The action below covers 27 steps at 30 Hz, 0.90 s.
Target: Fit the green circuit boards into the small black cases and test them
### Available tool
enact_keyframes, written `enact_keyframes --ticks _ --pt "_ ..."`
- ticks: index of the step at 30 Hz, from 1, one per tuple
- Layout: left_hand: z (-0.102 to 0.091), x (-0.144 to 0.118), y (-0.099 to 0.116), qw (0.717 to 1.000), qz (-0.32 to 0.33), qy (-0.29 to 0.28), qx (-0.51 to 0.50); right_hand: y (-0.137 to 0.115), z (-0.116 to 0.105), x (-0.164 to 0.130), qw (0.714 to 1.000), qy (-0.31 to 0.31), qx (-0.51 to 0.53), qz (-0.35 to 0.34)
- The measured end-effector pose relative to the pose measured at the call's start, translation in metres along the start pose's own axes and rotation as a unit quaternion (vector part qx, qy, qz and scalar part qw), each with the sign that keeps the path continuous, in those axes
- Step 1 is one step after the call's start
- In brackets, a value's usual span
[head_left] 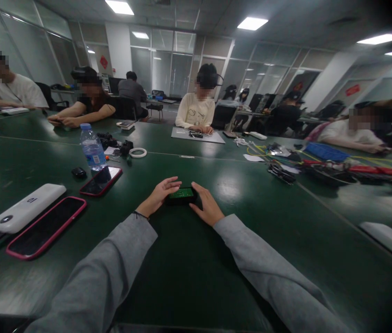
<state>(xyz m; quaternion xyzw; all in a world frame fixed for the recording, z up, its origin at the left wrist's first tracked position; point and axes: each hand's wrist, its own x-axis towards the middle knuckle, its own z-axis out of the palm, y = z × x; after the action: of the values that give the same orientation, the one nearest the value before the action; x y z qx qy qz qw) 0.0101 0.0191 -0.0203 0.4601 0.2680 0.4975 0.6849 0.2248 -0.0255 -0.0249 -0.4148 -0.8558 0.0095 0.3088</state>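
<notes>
A small black-edged rectangular device [181,194] with a green face and fine light marks is between my hands at the middle of the table. I cannot tell whether it is a screen or a circuit board. My left hand [159,196] is at its left end, fingers stretched out and apart, with the thumb near or on the upper left edge. Around the right end curves my right hand [208,203], forefinger at the far corner and thumb at the near edge. Some fingertips are hidden behind the device.
Left on the green table [189,268] lie a white power bank [29,208], a pink-cased phone [46,226], a red-edged phone [102,180], a black case [78,172] and a water bottle [93,148]. Cables and tools [282,173] lie right. Several people sit around.
</notes>
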Motion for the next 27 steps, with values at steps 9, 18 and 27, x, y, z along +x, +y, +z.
enact_keyframes --ticks 9,18,27 --pt "0.0036 -0.0027 0.0021 1.000 0.005 0.000 0.029 -0.0008 0.0008 -0.0014 1.000 -0.017 0.007 0.015" --pt "0.0057 -0.0048 0.0033 0.999 0.006 0.003 0.035 0.0025 0.0024 -0.0019 0.999 -0.001 0.030 0.030" --pt "0.0029 -0.0005 -0.0010 0.999 -0.002 0.004 0.043 0.0023 0.0014 -0.0039 0.996 -0.024 0.058 0.059"
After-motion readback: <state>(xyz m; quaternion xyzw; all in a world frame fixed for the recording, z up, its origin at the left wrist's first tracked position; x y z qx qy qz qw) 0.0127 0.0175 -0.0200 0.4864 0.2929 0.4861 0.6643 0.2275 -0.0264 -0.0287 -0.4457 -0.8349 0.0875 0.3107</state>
